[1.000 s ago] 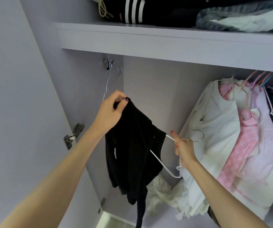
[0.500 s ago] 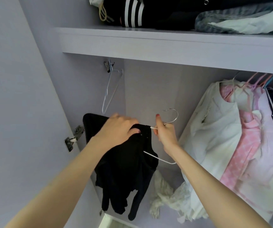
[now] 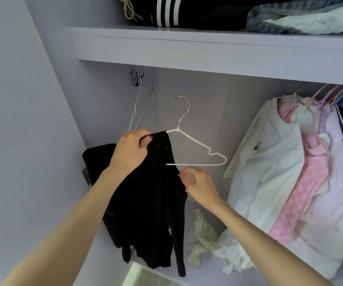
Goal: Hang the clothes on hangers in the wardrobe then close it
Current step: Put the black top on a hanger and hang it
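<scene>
Left fingers [image 3: 143, 139]: pinching the black garment [image 3: 150, 203] at the white hanger [image 3: 197, 145]'s left shoulder.
Right fingers [image 3: 188, 174]: seemingly nipping the garment's edge just under the hanger's bottom bar.
Bare arm: points right.

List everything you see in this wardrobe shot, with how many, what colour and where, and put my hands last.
black garment: one, black, half on the white hanger, left of centre
white hanger: one, white with metal hook, centre, not on the rail
empty hangers: two or so, pale wire, hung far left
hung clothes: several, white and pink, right
crumpled cloth: one, off-white, wardrobe floor
folded clothes: several, black, denim, white, on the shelf
left hand: grips the garment's top
right hand: pinches the garment's edge
</scene>
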Demonstrator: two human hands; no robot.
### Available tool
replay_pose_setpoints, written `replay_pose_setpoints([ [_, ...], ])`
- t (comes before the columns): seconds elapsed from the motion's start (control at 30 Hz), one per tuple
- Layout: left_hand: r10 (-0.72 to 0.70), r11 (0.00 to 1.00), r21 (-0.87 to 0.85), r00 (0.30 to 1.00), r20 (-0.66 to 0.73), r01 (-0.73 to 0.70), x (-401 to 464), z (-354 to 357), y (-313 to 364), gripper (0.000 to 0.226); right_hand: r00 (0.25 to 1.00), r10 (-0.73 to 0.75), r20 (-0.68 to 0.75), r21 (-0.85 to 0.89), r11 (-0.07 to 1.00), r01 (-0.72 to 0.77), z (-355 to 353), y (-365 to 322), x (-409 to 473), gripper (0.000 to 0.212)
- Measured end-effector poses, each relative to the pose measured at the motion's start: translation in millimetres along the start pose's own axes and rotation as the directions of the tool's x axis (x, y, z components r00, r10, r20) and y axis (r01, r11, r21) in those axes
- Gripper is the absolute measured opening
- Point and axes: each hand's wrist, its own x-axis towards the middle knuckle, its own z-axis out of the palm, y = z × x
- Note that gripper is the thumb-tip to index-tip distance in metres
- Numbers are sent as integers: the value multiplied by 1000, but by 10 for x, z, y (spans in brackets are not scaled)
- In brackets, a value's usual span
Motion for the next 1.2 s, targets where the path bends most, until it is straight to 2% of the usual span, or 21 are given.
replay_pose_setpoints([
  [0.07,-21,998,-52,999,-32,19,-1,-86,66,19,975,70,213,-59,996,-59,114,86,2,30],
  [0.13,-41,994,-106,998,-56,34,-3,-169,105,19,922,162,352,-172,979,-107,170,157,49,42],
  [0.27,-80,975,-214,993,-83,61,-19,-309,115,19,831,257,494,-332,939,-93,232,240,152,58],
  [0.33,-103,967,-241,991,-85,80,-31,-361,97,19,811,268,520,-458,889,0,235,289,194,58],
  [0.43,-153,962,-237,987,-54,136,-89,-396,16,21,859,228,459,-586,804,100,104,431,272,43],
  [0.5,-200,957,-222,979,-31,188,-143,-398,-69,22,897,218,384,-601,797,64,-112,567,302,33],
  [0.63,-260,951,-164,965,36,263,-172,-357,-197,25,944,207,257,-621,784,-3,-684,799,252,26],
  [0.73,-211,971,-100,975,64,216,-164,-231,-171,23,970,173,171,-608,793,-34,-938,769,253,22],
  [0.87,-145,986,-74,987,68,149,-130,-104,-107,21,987,63,149,-610,791,42,-1036,621,316,20],
  [1.03,-95,989,-105,994,57,100,-84,-16,9,21,947,-254,195,-594,738,320,-1014,317,337,16],
  [1.13,-72,991,-107,993,95,82,-87,83,58,20,900,-401,169,-579,699,420,-1009,42,337,16],
  [1.2,-68,991,-112,993,98,79,-86,119,71,20,882,-449,145,-544,709,450,-975,-99,318,14],
])
